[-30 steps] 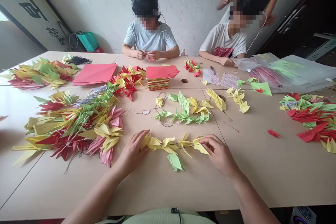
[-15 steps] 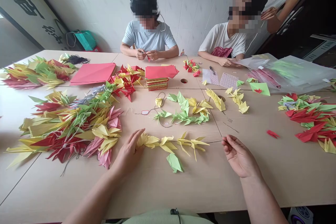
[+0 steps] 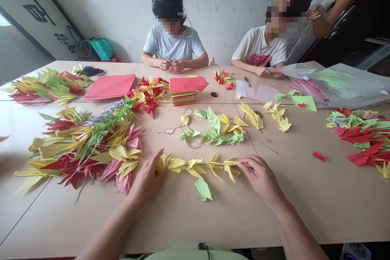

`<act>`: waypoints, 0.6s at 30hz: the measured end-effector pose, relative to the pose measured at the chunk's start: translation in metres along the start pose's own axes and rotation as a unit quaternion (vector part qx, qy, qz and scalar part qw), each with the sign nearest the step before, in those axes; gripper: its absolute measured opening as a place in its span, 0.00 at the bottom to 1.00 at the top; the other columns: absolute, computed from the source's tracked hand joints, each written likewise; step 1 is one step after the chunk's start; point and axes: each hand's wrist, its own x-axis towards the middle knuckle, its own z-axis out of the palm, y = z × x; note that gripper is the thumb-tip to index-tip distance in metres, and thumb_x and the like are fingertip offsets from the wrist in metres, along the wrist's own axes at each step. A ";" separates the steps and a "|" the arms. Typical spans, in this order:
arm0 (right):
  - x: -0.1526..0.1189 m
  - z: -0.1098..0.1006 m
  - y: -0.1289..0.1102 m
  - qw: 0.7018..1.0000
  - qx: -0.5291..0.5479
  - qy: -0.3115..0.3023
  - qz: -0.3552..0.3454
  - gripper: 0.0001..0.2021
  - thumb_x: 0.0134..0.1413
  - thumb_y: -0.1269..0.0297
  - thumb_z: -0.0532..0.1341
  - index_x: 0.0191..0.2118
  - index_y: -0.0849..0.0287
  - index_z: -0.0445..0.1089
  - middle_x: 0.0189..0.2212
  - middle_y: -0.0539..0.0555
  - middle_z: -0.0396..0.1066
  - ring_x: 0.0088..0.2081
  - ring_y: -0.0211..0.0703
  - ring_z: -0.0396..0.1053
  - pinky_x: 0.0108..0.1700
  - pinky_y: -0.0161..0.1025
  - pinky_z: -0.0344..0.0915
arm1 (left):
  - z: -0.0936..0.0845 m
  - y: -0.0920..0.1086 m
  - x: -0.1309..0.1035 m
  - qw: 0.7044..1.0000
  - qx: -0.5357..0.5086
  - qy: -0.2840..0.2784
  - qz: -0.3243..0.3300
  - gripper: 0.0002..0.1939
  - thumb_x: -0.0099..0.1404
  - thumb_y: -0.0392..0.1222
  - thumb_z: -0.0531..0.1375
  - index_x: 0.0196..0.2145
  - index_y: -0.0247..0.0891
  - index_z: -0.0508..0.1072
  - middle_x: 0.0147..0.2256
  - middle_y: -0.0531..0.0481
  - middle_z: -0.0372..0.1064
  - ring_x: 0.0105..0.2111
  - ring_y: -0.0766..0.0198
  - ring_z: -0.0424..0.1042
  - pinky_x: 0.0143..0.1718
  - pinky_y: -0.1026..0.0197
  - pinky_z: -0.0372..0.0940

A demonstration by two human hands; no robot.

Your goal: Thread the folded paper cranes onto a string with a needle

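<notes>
A row of yellow folded paper cranes [image 3: 194,166] lies across the table in front of me. At its left end rests my left hand [image 3: 150,176], fingers wrapped round the leftmost yellow crane [image 3: 163,161]. My right hand [image 3: 258,172] pinches the tip of the rightmost yellow crane [image 3: 230,167] between thumb and fingers. Just below the row sits a loose light green folded piece [image 3: 204,189]. Beyond the row, green cranes [image 3: 217,134] and more yellow ones [image 3: 251,116] lie in a curve with a dark thread [image 3: 191,118].
A big pile of coloured cranes [image 3: 85,142] is at the left, another [image 3: 365,138] at the right. Farther back are red sheets [image 3: 110,87], a paper stack [image 3: 183,89] and plastic bags [image 3: 341,83]. Two people sit across the table; another stands behind.
My right hand has moved left, from bare table to the right end of the yellow row, and now touches the end crane. My left hand has stayed nearly in place.
</notes>
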 end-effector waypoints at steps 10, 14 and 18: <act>0.012 0.000 -0.007 0.994 -0.072 0.000 -0.082 0.11 0.57 0.55 0.60 0.39 0.52 0.75 0.44 0.58 0.73 0.50 0.55 0.67 0.51 0.52 0.64 | 0.000 0.006 0.003 1.000 -0.015 -0.004 0.012 0.27 0.62 0.41 0.56 0.59 0.42 0.61 0.56 0.44 0.68 0.54 0.53 0.69 0.50 0.54 0.68; 0.020 0.019 -0.025 0.989 -0.066 -0.063 -0.120 0.05 0.54 0.62 0.62 0.35 0.50 0.76 0.44 0.54 0.75 0.55 0.56 0.64 0.56 0.55 0.61 | 0.000 0.007 0.003 1.000 -0.013 -0.005 0.017 0.26 0.62 0.41 0.57 0.58 0.41 0.62 0.54 0.43 0.69 0.52 0.54 0.70 0.49 0.54 0.68; 0.020 0.025 -0.023 0.988 -0.056 -0.077 -0.125 0.09 0.55 0.66 0.59 0.28 0.51 0.75 0.41 0.52 0.77 0.54 0.56 0.66 0.53 0.56 0.63 | 0.001 0.005 0.000 1.000 -0.004 -0.003 0.025 0.26 0.63 0.42 0.56 0.59 0.42 0.61 0.55 0.44 0.69 0.52 0.55 0.70 0.48 0.57 0.69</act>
